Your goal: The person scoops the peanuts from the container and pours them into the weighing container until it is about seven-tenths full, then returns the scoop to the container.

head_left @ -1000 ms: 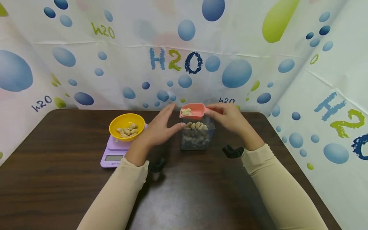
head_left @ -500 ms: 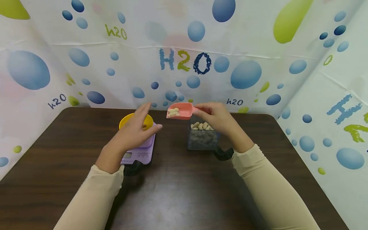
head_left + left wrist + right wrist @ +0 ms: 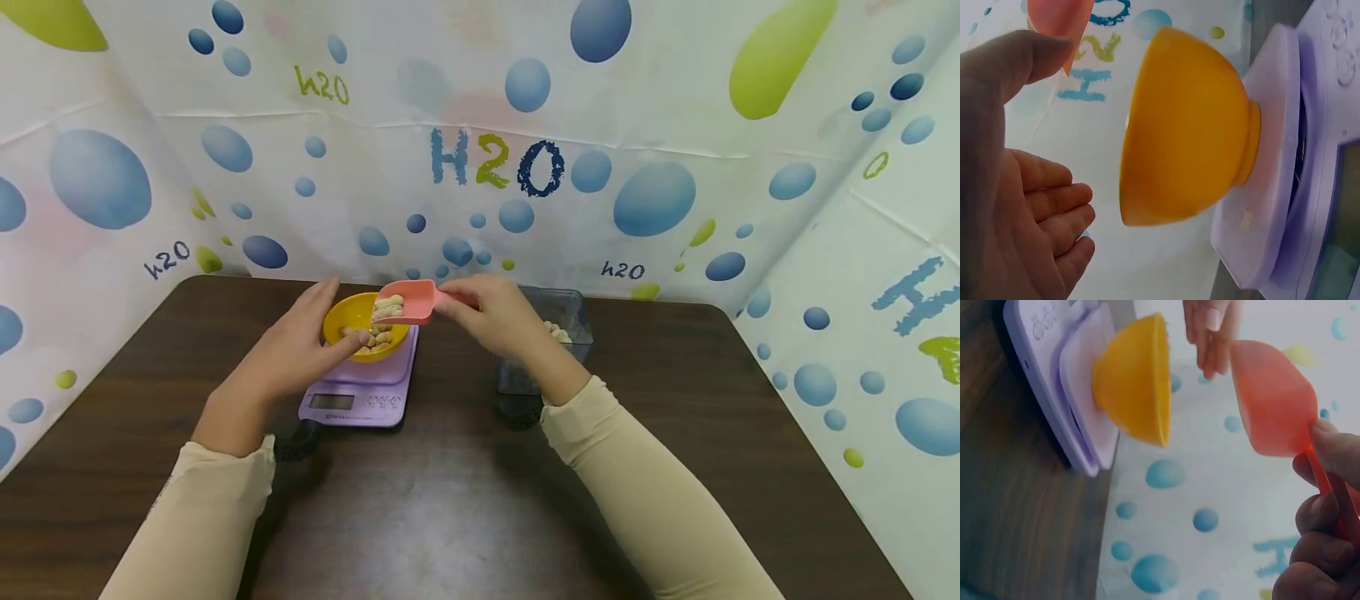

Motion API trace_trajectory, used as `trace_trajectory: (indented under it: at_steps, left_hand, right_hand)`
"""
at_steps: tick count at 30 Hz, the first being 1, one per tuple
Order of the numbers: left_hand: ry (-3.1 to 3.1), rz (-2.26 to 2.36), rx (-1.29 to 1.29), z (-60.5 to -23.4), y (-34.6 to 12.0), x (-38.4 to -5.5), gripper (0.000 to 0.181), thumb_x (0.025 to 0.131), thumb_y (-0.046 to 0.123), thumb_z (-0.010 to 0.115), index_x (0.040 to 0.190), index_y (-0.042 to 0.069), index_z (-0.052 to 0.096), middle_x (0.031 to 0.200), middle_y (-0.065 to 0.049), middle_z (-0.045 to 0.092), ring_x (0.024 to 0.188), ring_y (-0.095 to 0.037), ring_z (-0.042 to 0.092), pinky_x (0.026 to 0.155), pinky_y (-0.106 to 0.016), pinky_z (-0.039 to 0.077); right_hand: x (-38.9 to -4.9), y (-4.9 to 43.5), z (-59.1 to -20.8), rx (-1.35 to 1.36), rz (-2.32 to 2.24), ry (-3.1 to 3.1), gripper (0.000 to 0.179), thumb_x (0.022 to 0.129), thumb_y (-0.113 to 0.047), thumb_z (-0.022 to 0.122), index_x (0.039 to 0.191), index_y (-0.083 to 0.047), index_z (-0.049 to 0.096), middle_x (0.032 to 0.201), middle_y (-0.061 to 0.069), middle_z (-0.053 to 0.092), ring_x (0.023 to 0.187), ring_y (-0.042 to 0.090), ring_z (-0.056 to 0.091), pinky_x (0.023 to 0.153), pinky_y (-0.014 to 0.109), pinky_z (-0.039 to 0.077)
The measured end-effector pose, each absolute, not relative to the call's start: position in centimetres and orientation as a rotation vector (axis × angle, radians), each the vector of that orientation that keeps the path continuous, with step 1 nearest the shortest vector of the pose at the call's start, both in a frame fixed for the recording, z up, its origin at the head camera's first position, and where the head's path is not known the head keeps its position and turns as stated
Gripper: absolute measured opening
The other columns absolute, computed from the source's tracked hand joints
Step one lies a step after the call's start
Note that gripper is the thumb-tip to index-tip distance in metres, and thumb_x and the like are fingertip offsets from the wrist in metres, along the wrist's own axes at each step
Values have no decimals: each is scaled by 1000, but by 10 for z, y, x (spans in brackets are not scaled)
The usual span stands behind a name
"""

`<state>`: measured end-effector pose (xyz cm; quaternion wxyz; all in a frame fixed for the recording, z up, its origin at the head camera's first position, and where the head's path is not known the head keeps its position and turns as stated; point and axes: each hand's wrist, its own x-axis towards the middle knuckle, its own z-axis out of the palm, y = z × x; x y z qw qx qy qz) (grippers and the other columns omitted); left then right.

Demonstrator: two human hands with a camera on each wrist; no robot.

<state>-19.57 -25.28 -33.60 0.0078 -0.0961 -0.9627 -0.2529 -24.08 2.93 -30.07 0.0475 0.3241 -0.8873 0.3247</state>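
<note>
In the head view my right hand [image 3: 491, 312] grips the handle of a pink scoop [image 3: 422, 302]. Several peanuts [image 3: 389, 307] lie in its front part. The scoop is above the right side of a yellow bowl [image 3: 347, 315], apart from it in the right wrist view. More peanuts rest inside the bowl, which stands on a lilac kitchen scale [image 3: 382, 400]. Left of the bowl is my left hand [image 3: 288, 350], fingers extended and holding nothing; the left wrist view shows a gap between those fingers [image 3: 1063, 209] and the bowl.
A clear grey plastic box [image 3: 573, 312] with peanuts stands to the right, partly hidden behind my right hand and forearm. Behind the dark wooden table [image 3: 420, 500] hangs a white sheet [image 3: 390, 83] with blue and green drops.
The right hand has carried the loaded scoop leftward from above the plastic box to over the bowl. My left hand has moved left, from near the box to beside the bowl.
</note>
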Motion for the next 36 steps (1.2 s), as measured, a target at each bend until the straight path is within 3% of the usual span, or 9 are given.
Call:
trace_trajectory:
  at_steps: [4,11,19,26,36]
  left_hand:
    - [-3028,-802,-296,-339,-257,-198,99,90,62,55,159,10,6,164,-18,12,147,-43,21,112,-65,25]
    - [-3069,-851,-292,-349,-262,-200,102,88,62,59,157,3,13,162,-23,16,144,-47,25,110,-67,27]
    - [-3057,-904,-326,-356,-263,-202,99,89,57,61,156,0,15,160,-23,19,142,-46,29,110,-64,30]
    - [-3082,-894,-337,-355,-261,-203,99,90,57,60,156,1,14,160,-24,19,142,-46,28,110,-64,30]
    - [-3054,-914,-351,-358,-266,-202,96,89,56,62,155,0,20,157,-24,24,136,-44,37,109,-65,32]
  right_hand:
    - [-243,13,-304,967,918,-2754,37,97,-41,58,124,-18,69,109,-2,70,90,14,57,81,29,54]
    - [-243,-8,-311,943,662,-2798,35,97,-42,57,123,-21,70,93,-2,64,83,14,53,68,28,46]
    - [-237,-19,-314,976,371,-2683,36,97,-39,59,127,-20,68,95,-1,65,79,14,56,69,23,52]
    - [-236,-20,-318,1000,199,-2510,34,96,-35,63,126,-21,68,103,0,66,85,16,60,75,24,58]
    - [-235,-20,-322,1031,111,-2346,32,95,-24,66,127,-20,68,104,1,68,84,15,62,70,22,57]
